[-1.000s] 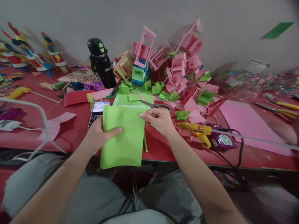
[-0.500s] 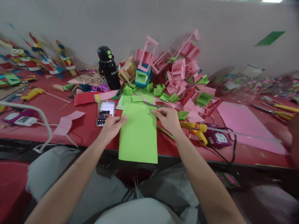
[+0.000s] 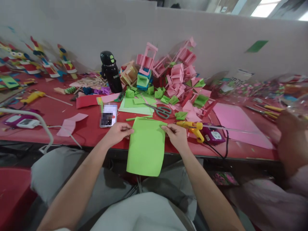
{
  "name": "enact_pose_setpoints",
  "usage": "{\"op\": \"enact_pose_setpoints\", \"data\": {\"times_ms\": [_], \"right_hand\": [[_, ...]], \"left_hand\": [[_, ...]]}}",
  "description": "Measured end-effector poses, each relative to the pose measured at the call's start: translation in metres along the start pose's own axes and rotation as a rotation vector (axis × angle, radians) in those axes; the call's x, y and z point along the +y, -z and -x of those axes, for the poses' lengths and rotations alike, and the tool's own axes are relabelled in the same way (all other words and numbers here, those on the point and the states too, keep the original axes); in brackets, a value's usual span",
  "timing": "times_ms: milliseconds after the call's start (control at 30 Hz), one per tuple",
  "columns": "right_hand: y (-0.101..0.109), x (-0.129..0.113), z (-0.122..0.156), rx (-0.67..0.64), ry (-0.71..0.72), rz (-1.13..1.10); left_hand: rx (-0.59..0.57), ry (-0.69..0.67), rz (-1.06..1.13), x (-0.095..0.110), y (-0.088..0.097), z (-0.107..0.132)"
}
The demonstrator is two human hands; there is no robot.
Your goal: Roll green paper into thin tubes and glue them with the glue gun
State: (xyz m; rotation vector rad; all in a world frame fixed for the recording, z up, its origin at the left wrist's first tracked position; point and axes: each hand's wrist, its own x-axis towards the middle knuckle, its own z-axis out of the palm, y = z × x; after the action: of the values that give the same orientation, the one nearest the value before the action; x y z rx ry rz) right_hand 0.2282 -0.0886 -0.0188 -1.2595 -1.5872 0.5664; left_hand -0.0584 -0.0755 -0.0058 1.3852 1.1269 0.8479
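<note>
A sheet of bright green craft paper (image 3: pixel 146 149) hangs between my hands, its lower part over the table's front edge and slightly curled. My left hand (image 3: pixel 119 132) pinches its upper left side between thumb and fingers. At the upper right corner, my right hand (image 3: pixel 175 133) grips the sheet the same way. Just beyond the paper lie dark-handled scissors (image 3: pixel 163 112), with their blades pointing left over other green sheets (image 3: pixel 134 107). A thin green strip (image 3: pixel 138 118) rests on the table behind the held sheet's top edge.
A phone (image 3: pixel 108 115) lies left of the paper, with a black bottle (image 3: pixel 112 72) behind it. Pink paper chairs (image 3: pixel 178 73) are piled at the back. A yellow glue gun (image 3: pixel 192 127) lies by my right hand. Another person's arm (image 3: pixel 290 138) is at far right.
The scissors have left my right hand and now lie on the table. My right hand has taken the sheet's corner, and the sheet has come nearer to me.
</note>
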Motion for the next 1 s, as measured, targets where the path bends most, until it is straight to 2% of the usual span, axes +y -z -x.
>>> {"op": "enact_pose_setpoints", "data": {"times_ms": [100, 300, 467, 633, 833, 1000], "right_hand": [[-0.002, 0.000, 0.002, 0.050, 0.034, 0.021], [-0.005, 0.001, 0.004, 0.053, 0.113, 0.040], [-0.006, 0.000, 0.008, 0.094, 0.175, 0.077], [-0.005, 0.001, 0.008, 0.116, 0.198, 0.090], [-0.006, 0.001, 0.007, 0.101, 0.204, 0.081], [-0.006, 0.003, 0.007, 0.140, 0.165, 0.088]], "left_hand": [[0.066, -0.054, -0.028, -0.001, -0.004, -0.002], [-0.001, -0.123, -0.010, -0.003, -0.004, -0.004], [0.176, -0.159, 0.011, -0.011, -0.006, -0.011], [0.107, -0.138, 0.073, -0.010, -0.005, -0.016], [0.209, -0.147, 0.081, -0.002, -0.005, -0.020], [0.129, -0.129, 0.110, 0.001, -0.005, -0.024]]}}
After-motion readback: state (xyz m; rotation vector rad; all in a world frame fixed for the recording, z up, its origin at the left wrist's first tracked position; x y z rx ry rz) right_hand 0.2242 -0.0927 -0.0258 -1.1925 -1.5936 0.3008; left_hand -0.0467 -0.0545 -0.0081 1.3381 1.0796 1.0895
